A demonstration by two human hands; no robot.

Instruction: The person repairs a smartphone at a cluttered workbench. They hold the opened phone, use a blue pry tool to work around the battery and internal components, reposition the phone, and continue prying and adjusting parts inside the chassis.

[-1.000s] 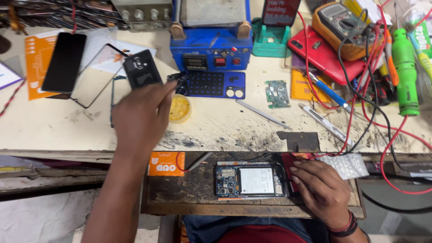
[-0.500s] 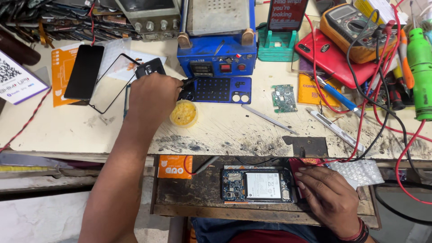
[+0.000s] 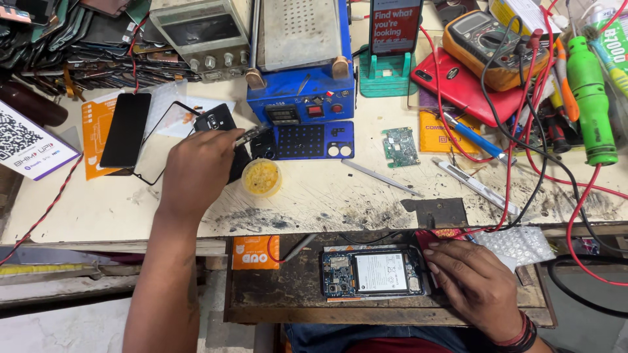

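My left hand (image 3: 199,167) reaches over the worn bench top to a black phone back (image 3: 219,121). Its fingers are closed on a thin metal tool (image 3: 252,136), whose tip sticks out toward the blue perforated pad (image 3: 307,138). A small yellow tin of paste (image 3: 261,177) sits just right of that hand. My right hand (image 3: 474,287) lies on the right end of an opened phone (image 3: 373,272), steadying it. The phone lies face down on a dark wooden shelf (image 3: 294,307) below the bench edge, with its battery and boards showing.
A blue heating station (image 3: 301,98) stands at the back. A black screen (image 3: 125,129) and a glass frame (image 3: 160,147) lie to the left. To the right are a small green circuit board (image 3: 400,146), a red phone (image 3: 458,85), a multimeter (image 3: 487,39), red wires (image 3: 575,209) and a green tool (image 3: 592,98).
The view has shifted so that more of the bench's back shows. My left hand stays by the black phone back, and the metal tool now shows in its fingers. The right hand keeps its place.
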